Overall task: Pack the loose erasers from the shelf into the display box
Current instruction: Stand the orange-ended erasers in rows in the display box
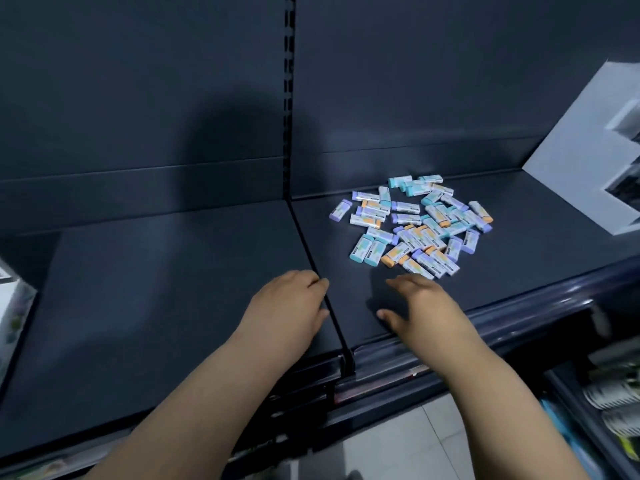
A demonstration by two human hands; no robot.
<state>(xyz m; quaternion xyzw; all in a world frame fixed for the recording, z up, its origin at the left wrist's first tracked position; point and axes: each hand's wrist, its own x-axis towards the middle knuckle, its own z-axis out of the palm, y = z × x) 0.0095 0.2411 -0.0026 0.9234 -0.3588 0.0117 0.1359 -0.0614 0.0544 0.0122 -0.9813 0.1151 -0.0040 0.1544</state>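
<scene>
erasers [415, 223] heaped; long axes mixed

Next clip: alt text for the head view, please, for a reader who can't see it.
A loose pile of erasers with purple, teal and orange ends lies on a dark shelf. The left hand and right hand hover in front of it, open and empty. A white box stands at the shelf's right edge.

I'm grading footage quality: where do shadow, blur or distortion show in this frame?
Head view: a soft shadow darkens the back panel left of centre; wide-angle distortion bows the shelf edge; the white box at right is blurred; the erasers are fairly sharp, print unreadable.
</scene>
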